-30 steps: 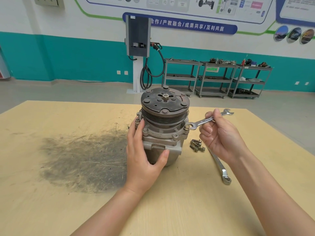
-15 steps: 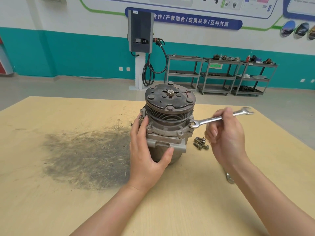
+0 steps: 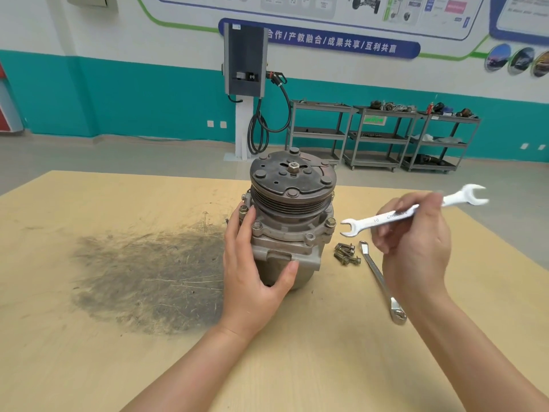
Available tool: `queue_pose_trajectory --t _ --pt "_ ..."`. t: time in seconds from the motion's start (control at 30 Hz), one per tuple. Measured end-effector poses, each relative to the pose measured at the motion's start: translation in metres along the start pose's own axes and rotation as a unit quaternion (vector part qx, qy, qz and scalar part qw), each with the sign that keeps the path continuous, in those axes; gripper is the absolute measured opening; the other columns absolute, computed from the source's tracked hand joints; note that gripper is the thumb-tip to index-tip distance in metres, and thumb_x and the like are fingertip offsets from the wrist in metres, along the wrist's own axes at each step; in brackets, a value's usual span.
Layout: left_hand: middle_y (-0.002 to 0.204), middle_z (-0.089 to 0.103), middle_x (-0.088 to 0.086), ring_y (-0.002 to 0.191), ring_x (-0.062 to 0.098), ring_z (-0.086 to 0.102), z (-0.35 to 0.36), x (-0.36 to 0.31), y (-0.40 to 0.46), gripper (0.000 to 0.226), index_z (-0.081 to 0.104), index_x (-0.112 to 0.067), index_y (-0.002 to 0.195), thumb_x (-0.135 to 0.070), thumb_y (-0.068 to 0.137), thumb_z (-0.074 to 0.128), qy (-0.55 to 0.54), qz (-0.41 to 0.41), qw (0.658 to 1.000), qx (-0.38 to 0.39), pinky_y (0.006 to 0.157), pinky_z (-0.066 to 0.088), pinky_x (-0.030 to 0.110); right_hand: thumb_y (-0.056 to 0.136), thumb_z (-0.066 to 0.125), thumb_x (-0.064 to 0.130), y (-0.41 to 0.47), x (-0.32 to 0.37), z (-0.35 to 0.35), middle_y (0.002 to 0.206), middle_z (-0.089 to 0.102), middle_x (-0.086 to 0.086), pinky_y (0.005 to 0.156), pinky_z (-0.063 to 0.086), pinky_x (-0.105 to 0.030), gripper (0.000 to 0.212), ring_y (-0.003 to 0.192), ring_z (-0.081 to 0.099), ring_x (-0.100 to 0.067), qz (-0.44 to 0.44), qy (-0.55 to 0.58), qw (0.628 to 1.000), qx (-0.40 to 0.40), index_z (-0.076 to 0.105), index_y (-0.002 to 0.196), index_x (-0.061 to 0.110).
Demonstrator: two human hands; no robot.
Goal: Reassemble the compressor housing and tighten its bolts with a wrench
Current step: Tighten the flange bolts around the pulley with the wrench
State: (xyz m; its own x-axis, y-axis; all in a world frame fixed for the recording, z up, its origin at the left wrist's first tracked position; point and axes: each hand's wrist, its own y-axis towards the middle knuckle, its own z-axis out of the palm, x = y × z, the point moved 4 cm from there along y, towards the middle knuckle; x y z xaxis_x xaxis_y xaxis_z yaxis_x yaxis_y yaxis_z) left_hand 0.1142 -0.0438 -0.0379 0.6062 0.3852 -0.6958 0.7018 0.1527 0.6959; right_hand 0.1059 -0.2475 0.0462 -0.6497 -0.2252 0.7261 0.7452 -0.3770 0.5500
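Right hand (image 3: 416,248) blurred, gripping wrench (image 3: 386,217); left hand (image 3: 252,272) hides compressor (image 3: 292,221) side.

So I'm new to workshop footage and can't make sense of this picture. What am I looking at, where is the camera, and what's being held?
The camera sits on a person's head, looking forward and down at their own two hands over a wooden table. Standing on it is a compressor, pulley end up. The left hand steadies its side. The right hand holds a wrench, its open end just clear of a bolt on the housing's rim. A few loose bolts and a second wrench lie on the table beside it.
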Motion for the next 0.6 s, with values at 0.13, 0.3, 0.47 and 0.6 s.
queue_pose_trajectory --t 0.13,0.3,0.47,0.6 --pt "0.154 0.003 -0.04 0.148 -0.007 0.008 -0.001 0.0 0.0 0.085 0.012 -0.056 0.149 -0.059 0.079 0.061 -0.001 0.006 1.0 0.003 0.119 0.021 0.039 0.105 0.026 0.039 0.014 -0.017 0.002 0.051 0.049 -0.003 0.035 0.026 -0.018 0.045 0.041 0.041 -0.015 0.125 0.031 0.991 0.028 0.047 0.075 0.013" --pt "0.154 0.002 -0.041 0.149 -0.007 0.007 -0.001 -0.001 0.0 0.087 0.007 -0.063 0.146 -0.059 0.079 0.061 0.003 0.011 1.0 0.003 0.118 0.02 0.038 0.104 0.032 0.042 0.024 -0.032 0.007 0.054 0.045 -0.004 0.032 0.027 -0.016 0.042 0.042 0.042 -0.014 0.246 0.04 0.967 0.047 0.048 0.078 0.013" --pt "0.154 0.002 -0.04 0.149 -0.006 0.008 -0.001 -0.001 0.0 0.086 0.007 -0.064 0.146 -0.059 0.079 0.061 0.003 0.014 1.0 0.004 0.119 0.021 0.041 0.102 0.036 0.043 0.026 -0.035 0.011 0.054 0.043 -0.004 0.031 0.027 -0.014 0.04 0.041 0.042 -0.012 0.285 0.059 0.956 0.04 0.049 0.078 0.013" --pt "0.154 0.002 -0.041 0.15 -0.004 0.009 -0.002 -0.003 0.001 0.086 0.007 -0.064 0.146 -0.059 0.079 0.061 0.003 0.015 1.0 0.005 0.121 0.024 0.047 0.102 0.036 0.043 0.015 -0.035 0.007 0.053 0.044 -0.004 0.033 0.033 -0.016 0.04 0.042 0.043 -0.013 0.265 0.083 0.96 0.024 0.05 0.079 0.013"
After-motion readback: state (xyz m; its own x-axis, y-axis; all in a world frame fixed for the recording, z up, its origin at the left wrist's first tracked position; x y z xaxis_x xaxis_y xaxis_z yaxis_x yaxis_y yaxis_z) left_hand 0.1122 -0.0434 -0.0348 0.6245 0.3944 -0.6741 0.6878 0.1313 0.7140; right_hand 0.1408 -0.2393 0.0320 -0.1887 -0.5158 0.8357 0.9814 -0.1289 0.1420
